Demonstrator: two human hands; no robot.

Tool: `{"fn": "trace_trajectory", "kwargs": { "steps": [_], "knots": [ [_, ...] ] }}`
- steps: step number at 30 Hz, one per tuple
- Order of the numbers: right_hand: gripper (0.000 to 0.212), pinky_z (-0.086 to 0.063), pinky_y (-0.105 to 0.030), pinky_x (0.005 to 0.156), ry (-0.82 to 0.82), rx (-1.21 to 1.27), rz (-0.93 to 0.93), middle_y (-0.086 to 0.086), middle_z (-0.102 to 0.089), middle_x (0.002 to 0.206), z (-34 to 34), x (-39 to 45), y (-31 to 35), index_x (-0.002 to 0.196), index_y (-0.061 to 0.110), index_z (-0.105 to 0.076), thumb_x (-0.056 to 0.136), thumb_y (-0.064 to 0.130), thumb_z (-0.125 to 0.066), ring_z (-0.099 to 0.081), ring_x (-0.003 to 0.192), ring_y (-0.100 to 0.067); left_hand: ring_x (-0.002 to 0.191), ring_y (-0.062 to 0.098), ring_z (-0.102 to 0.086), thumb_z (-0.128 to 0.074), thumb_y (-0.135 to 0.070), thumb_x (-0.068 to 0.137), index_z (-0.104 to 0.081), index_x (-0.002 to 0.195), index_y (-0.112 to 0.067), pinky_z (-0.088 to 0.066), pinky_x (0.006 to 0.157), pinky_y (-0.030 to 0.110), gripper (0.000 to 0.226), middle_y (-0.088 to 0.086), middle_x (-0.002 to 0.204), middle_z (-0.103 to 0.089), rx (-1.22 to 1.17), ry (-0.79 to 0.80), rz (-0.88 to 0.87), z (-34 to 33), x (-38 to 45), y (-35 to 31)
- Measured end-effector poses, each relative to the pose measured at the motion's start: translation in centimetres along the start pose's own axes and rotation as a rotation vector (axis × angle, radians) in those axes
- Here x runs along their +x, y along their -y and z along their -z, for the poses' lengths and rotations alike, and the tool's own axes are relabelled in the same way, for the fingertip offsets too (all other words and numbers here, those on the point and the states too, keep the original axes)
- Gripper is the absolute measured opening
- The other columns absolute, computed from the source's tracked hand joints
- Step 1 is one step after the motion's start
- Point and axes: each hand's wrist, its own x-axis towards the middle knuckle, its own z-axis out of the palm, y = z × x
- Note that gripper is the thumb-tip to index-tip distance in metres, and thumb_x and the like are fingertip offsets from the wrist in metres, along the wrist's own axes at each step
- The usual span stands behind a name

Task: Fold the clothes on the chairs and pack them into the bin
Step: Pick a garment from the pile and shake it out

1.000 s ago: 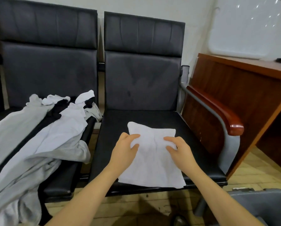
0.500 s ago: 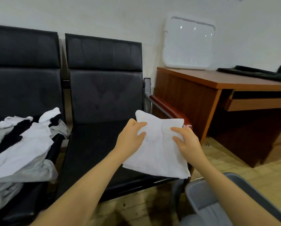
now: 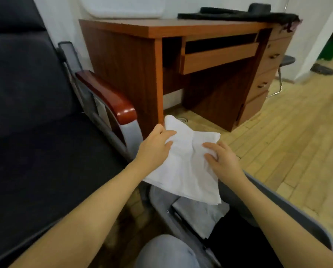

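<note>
Center frame, folded white garment (image 3: 187, 171), creased, flat, gripped at both sides by left hand (image 3: 155, 149) and right hand (image 3: 222, 161), held above grey bin (image 3: 297, 209)

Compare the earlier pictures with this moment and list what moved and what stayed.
The folded white garment has been lifted off the black chair seat and carried to the right, past the armrest, so it now hangs over the grey bin, above the folded grey clothes inside. The left hand and right hand keep the same hold on its upper part.
</note>
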Motion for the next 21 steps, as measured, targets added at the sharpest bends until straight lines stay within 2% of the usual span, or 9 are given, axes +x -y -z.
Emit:
{"fn": "trace_trajectory", "kwargs": {
  "steps": [5, 8, 11, 14, 15, 16, 17, 19, 21],
  "knots": [
    [0.036, -0.031, -0.019, 0.085, 0.055, 0.006, -0.175, -0.007, -0.047, 0.122, -2.4, -1.2, -8.9, 0.130, 0.010, -0.056, 0.094, 0.011, -0.056, -0.049, 0.108, -0.022, 0.100, 0.023, -0.049, -0.047, -0.015, 0.098, -0.050, 0.135, -0.016, -0.043, 0.082, 0.033, 0.037, 0.005, 0.115, -0.044, -0.046, 0.227, -0.002, -10.8, 2.4, 0.2],
    [0.038, -0.030, -0.015, 0.081, 0.100, 0.001, -0.318, -0.006, -0.043, 0.119, -5.6, -2.9, -13.5, 0.133, 0.010, -0.052, 0.096, 0.012, -0.052, -0.045, 0.098, -0.017, 0.107, 0.025, -0.049, -0.044, -0.014, 0.099, -0.046, 0.138, -0.015, -0.041, 0.087, 0.030, 0.039, 0.008, 0.125, -0.041, -0.009, 0.363, 0.045, -17.4, 2.2, 1.5],
    [0.040, -0.034, -0.017, 0.081, 0.132, -0.001, -0.425, -0.005, -0.041, 0.118, -9.3, -5.1, -16.9, 0.136, 0.010, -0.048, 0.097, 0.011, -0.049, -0.048, 0.100, -0.020, 0.106, 0.025, -0.051, -0.044, -0.013, 0.099, -0.048, 0.135, -0.017, -0.044, 0.088, 0.032, 0.037, 0.009, 0.129, -0.041, 0.121, 0.497, -0.044, -23.5, 1.3, 3.5],
    [0.039, -0.044, -0.026, 0.082, 0.141, 0.001, -0.499, -0.001, -0.038, 0.118, -12.6, -6.5, -19.5, 0.136, 0.011, -0.046, 0.097, 0.013, -0.047, -0.047, 0.096, -0.018, 0.106, 0.022, -0.056, -0.048, -0.027, 0.097, -0.053, 0.093, -0.025, -0.039, 0.073, 0.033, 0.006, 0.011, 0.107, -0.055, 0.220, 0.562, -0.118, -27.7, 0.5, 5.3],
    [0.037, -0.046, -0.028, 0.080, 0.138, -0.012, -0.526, 0.000, -0.037, 0.118, -13.6, -6.8, -20.2, 0.135, 0.011, -0.046, 0.098, 0.015, -0.046, -0.046, 0.092, -0.017, 0.106, 0.021, -0.057, -0.049, -0.032, 0.096, -0.046, 0.083, -0.026, -0.037, 0.068, 0.034, 0.014, 0.007, 0.095, -0.054, 0.209, 0.561, -0.098, -29.1, 0.4, 5.9],
    [0.036, -0.048, -0.031, 0.079, 0.144, -0.035, -0.560, -0.001, -0.037, 0.119, -14.6, -6.8, -20.7, 0.134, 0.011, -0.045, 0.098, 0.017, -0.045, -0.047, 0.091, -0.018, 0.107, 0.022, -0.055, -0.049, -0.032, 0.096, -0.046, 0.084, -0.026, -0.037, 0.067, 0.034, 0.013, 0.003, 0.094, -0.053, 0.234, 0.595, -0.112, -30.1, 0.4, 6.4],
    [0.037, -0.049, -0.035, 0.077, 0.170, -0.078, -0.605, -0.003, -0.037, 0.122, -15.5, -6.8, -21.1, 0.134, 0.012, -0.043, 0.098, 0.020, -0.044, -0.048, 0.093, -0.021, 0.111, 0.025, -0.050, -0.047, -0.027, 0.096, -0.052, 0.098, -0.025, -0.038, 0.072, 0.034, 0.005, 0.003, 0.105, -0.052, 0.267, 0.601, -0.152, -31.0, 0.3, 6.8],
    [0.044, -0.048, -0.038, 0.075, 0.270, -0.215, -0.722, -0.010, -0.031, 0.133, -17.0, -6.7, -22.0, 0.140, 0.016, -0.035, 0.099, 0.029, -0.044, -0.047, 0.109, -0.032, 0.122, 0.031, -0.034, -0.044, -0.017, 0.098, -0.041, 0.137, -0.020, -0.034, 0.092, 0.037, 0.040, 0.011, 0.136, -0.035, 0.350, 0.619, -0.173, -33.0, 0.4, 7.8],
    [0.050, -0.048, -0.043, 0.079, 0.331, -0.293, -0.785, -0.013, -0.024, 0.141, -18.1, -6.6, -22.7, 0.145, 0.022, -0.028, 0.099, 0.036, -0.043, -0.038, 0.121, -0.037, 0.130, 0.034, -0.024, -0.042, -0.022, 0.098, -0.023, 0.148, -0.018, -0.025, 0.104, 0.038, 0.053, 0.015, 0.148, -0.018, 0.457, 0.624, -0.174, -33.6, 0.4, 8.6]
  ]
}}
